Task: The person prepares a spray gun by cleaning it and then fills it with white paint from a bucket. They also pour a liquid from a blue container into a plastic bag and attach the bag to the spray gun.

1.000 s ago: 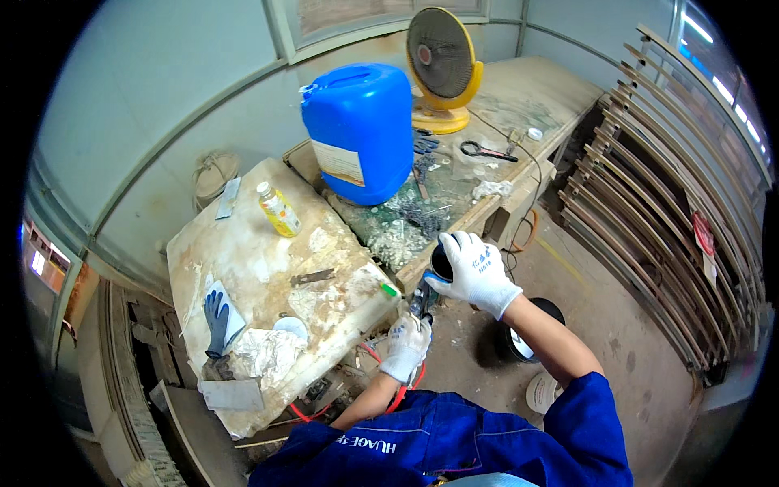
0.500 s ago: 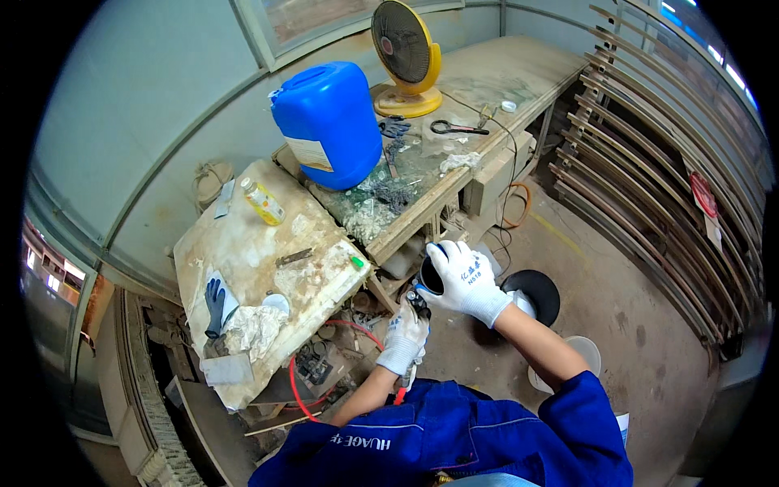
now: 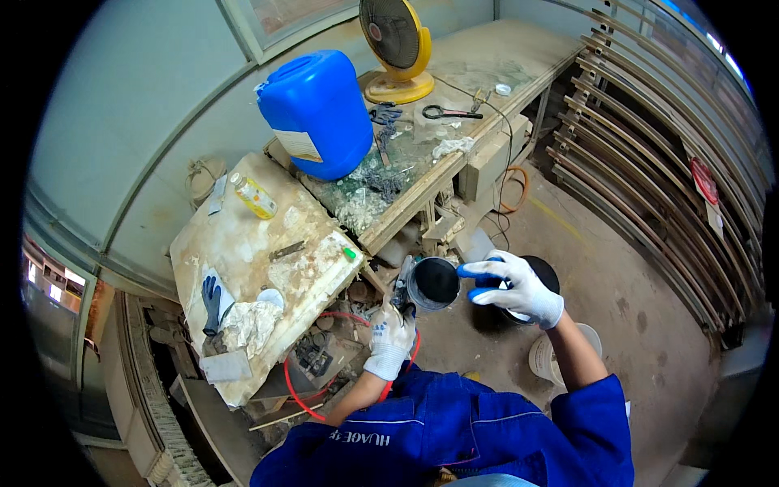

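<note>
My left hand, in a white glove, is closed round a spray gun only partly visible behind the fingers. A red hose curves close to that wrist. At the gun's upper end is a round cup, its mouth facing up and dark liquid inside. Just right of the cup is my right hand, in a white glove with blue fingertips. Its fingers are apart, it holds nothing I can see, and it does not visibly grip the cup.
A black bucket and a white bucket stand on the floor by my right arm. The workbench carries a blue jerrycan and a yellow fan. A stained board holds a bottle. Racks line the right.
My right hand has moved right, off the cup, and its fingers have spread. The cup's dark contents now show. My left hand has shifted slightly left and down.
</note>
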Demonstrator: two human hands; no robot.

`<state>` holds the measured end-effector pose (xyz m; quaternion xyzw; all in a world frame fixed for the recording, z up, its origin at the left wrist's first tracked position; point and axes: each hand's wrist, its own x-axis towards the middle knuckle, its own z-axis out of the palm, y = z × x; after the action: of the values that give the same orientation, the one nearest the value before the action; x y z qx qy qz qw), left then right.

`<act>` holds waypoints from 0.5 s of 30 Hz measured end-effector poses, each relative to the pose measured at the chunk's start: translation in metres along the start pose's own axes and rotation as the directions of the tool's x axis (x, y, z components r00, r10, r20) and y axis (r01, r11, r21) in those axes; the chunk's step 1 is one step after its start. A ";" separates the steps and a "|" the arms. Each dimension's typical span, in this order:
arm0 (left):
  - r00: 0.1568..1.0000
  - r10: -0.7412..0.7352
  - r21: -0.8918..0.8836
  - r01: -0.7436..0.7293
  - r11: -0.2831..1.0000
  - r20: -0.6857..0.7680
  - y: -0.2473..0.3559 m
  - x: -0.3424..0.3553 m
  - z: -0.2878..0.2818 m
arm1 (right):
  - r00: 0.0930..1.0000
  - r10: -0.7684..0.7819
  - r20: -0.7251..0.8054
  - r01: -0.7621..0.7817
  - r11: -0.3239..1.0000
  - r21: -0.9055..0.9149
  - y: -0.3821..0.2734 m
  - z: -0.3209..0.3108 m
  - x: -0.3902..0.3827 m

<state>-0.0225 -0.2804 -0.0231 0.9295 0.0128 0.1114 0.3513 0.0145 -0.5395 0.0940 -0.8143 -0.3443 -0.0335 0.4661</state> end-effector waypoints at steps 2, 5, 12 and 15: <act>0.999 0.037 -0.066 -0.037 0.997 -0.005 0.008 0.003 -0.006 | 0.998 -0.051 0.025 0.054 0.993 -0.106 0.000 0.004 0.003; 0.997 0.050 0.012 -0.051 0.999 0.058 0.005 0.013 -0.006 | 0.993 -0.108 0.052 0.118 0.947 -0.300 -0.009 -0.001 0.008; 0.992 0.072 -0.015 -0.071 0.997 0.099 -0.017 0.018 -0.008 | 0.987 -0.157 0.027 0.157 0.987 -0.025 0.010 0.029 0.031; 0.992 -0.030 -0.044 0.036 0.998 0.126 -0.019 0.020 -0.018 | 0.981 -0.185 -0.062 0.186 0.982 0.025 0.013 0.050 0.042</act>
<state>-0.0057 -0.2528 -0.0183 0.9259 0.0035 0.0473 0.3747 0.0411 -0.4824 0.0728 -0.7702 -0.4051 -0.0958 0.4833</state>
